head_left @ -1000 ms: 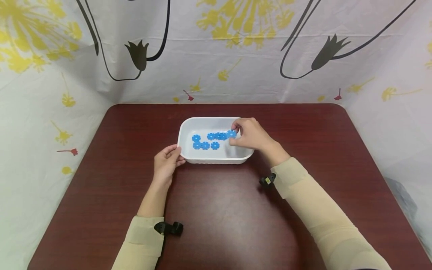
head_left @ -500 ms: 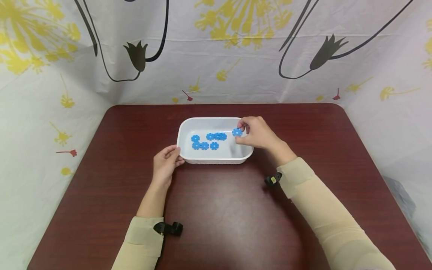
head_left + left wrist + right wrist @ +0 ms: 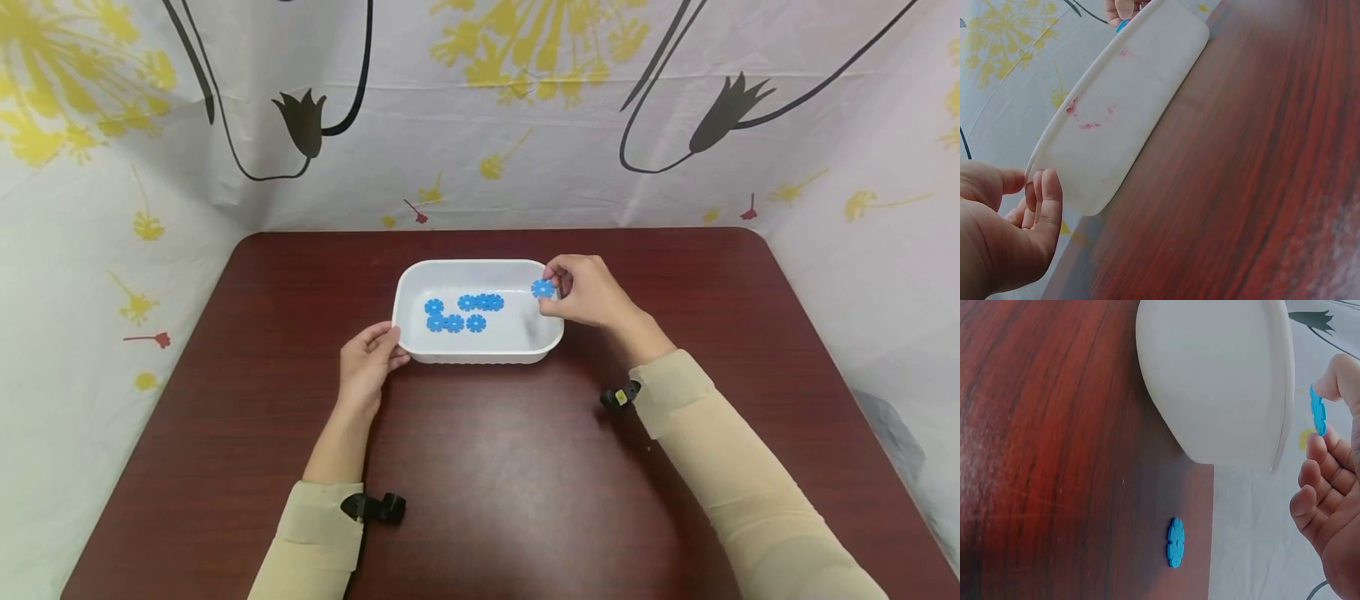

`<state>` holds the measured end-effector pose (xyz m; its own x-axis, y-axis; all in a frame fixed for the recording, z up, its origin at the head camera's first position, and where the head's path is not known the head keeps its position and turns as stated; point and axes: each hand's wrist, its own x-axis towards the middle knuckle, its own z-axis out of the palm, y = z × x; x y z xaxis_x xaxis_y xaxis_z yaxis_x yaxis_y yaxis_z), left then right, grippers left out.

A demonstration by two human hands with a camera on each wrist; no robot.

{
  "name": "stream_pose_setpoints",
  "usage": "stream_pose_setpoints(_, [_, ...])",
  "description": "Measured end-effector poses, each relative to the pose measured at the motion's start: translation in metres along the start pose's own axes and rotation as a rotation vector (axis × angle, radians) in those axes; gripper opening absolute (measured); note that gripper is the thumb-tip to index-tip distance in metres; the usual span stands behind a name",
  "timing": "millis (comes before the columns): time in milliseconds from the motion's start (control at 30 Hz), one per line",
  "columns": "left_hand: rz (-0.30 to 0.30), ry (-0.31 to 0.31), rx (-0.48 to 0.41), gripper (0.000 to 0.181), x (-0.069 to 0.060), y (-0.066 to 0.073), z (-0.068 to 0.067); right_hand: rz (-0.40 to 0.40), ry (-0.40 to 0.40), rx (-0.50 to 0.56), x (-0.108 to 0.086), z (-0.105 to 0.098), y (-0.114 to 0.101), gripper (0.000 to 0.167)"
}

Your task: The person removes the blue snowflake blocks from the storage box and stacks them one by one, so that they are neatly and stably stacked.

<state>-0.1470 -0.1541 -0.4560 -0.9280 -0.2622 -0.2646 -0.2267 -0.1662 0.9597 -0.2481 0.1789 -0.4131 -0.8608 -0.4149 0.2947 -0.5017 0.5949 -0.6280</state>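
A white plastic tray (image 3: 480, 357) stands on the table, holding several blue notched snowflake discs (image 3: 454, 323). At its front left corner my left hand (image 3: 365, 367) pinches the rim, thumb on top and fingers against the outer wall, as the left wrist view also shows. My right hand (image 3: 592, 293) is over the tray's right end and pinches one blue snowflake disc (image 3: 1318, 410) by its edges between thumb and fingertips. In the right wrist view another blue snowflake disc (image 3: 1175, 542) lies on the table beside the tray; the right hand and forearm appear to hide it from the head view.
The dark red wooden table (image 3: 480, 467) spreads around the tray on all sides. A white sheet (image 3: 480, 150) with printed flowers hangs behind it and along both sides. Black wrist cameras (image 3: 375, 507) are strapped to both sleeves.
My right hand has lifted a blue snowflake disc away from the others and carried it rightward to the tray's right rim. The left hand and the tray stay in place.
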Motion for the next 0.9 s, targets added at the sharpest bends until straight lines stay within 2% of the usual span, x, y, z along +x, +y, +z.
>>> stream_pose_setpoints(467, [-0.002, -0.014, -0.014, 0.033, 0.001, -0.002, 0.0, 0.026, 0.039, -0.022, -0.007, -0.008, 0.011, 0.027])
stream_pose_setpoints(900, [0.002, -0.009, -0.013, 0.032, 0.002, -0.001, 0.0, 0.089, 0.057, -0.018, -0.014, -0.017, 0.034, 0.027])
